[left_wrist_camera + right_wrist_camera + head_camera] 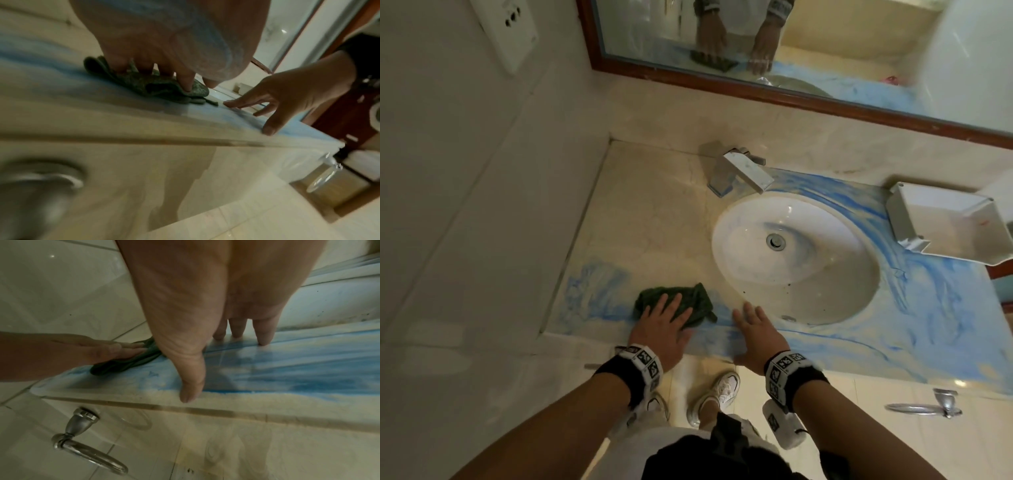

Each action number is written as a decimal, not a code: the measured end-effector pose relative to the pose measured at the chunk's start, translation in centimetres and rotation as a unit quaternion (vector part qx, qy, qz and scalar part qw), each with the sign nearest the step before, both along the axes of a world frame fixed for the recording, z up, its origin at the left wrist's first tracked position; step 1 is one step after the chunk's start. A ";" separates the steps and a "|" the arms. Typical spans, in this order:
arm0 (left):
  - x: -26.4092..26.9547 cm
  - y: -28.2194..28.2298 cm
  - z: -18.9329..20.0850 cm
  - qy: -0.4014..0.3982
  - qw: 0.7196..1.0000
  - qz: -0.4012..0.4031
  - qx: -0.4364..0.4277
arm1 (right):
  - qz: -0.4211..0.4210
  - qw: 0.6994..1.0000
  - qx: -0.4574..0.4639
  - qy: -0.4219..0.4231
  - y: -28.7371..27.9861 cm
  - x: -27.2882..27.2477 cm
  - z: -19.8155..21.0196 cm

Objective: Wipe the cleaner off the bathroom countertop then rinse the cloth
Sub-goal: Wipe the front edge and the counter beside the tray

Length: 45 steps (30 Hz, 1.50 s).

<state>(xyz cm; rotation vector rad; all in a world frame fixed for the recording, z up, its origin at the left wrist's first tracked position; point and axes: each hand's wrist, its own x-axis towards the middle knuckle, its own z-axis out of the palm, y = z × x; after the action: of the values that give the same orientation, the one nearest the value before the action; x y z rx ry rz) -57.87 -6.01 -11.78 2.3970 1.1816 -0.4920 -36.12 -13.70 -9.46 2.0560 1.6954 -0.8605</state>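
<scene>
Straight fingers [671,305] of the left hand [662,329] are pressed flat on the dark green cloth [688,298], which is bunched on the front strip of the countertop [647,212], left of the sink [794,253]; nothing is curled round it. Just beside it, the right hand [756,329] is laid open on the counter edge, fingers spread and holding nothing, with its tips resting in the blue cleaner [928,308].

The wiping step is judged to be in hand and far from done: blue smears are seen left of the cloth, along the front edge, and thickly across the right side as far as the white tray [945,222] and behind the sink by the faucet [743,168]. Long pressed strokes toward the right seem called for next, and rinsing is not yet due.

From the wrist views the contact of fingertips with cloth and counter is confirmed at close range, and a towel ring [90,451] below the counter is shown plainly. Only the head view gives the full spread of cleaner, the basin and the mirror [825,44].
</scene>
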 end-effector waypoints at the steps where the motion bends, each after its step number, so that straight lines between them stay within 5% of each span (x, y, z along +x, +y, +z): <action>1: -1.0 0.5 0.0 -0.009 1.000 0.003 0.001 | -0.003 1.000 -0.002 0.003 0.1 0.2 0.0; 7: -7.1 2.9 -0.1 0.043 0.997 0.066 0.011 | -0.009 1.000 0.000 0.002 0.0 0.3 0.2; 11: -5.4 2.2 0.1 0.042 0.995 0.089 0.007 | -0.007 1.000 0.001 -0.007 -0.1 0.4 0.3; 19: -4.5 0.1 -0.1 0.040 0.999 -0.001 0.011 | -0.002 0.999 -0.009 -0.031 0.0 -0.2 0.7; 27: -6.4 1.2 0.2 0.056 0.994 0.096 0.003 | 0.001 0.999 -0.012 -0.031 0.0 -0.5 0.8; 35: -2.8 -2.5 0.0 0.032 0.999 -0.003 -0.007 | -0.004 0.999 -0.025 -0.036 0.3 -0.8 0.8; 41: -8.7 0.3 -0.2 0.052 0.994 0.091 0.017 | -0.013 0.999 -0.023 -0.024 0.2 -0.7 0.6; 45: -6.7 -0.3 0.5 0.047 0.989 0.143 -0.010 | -0.012 0.999 -0.023 -0.020 0.2 -0.6 0.5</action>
<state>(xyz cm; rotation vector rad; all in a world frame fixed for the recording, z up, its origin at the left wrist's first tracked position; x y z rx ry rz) -64.62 -6.27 -11.23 2.1595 1.5237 -0.5230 -36.75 -13.53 -8.95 2.0540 1.6192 -0.8528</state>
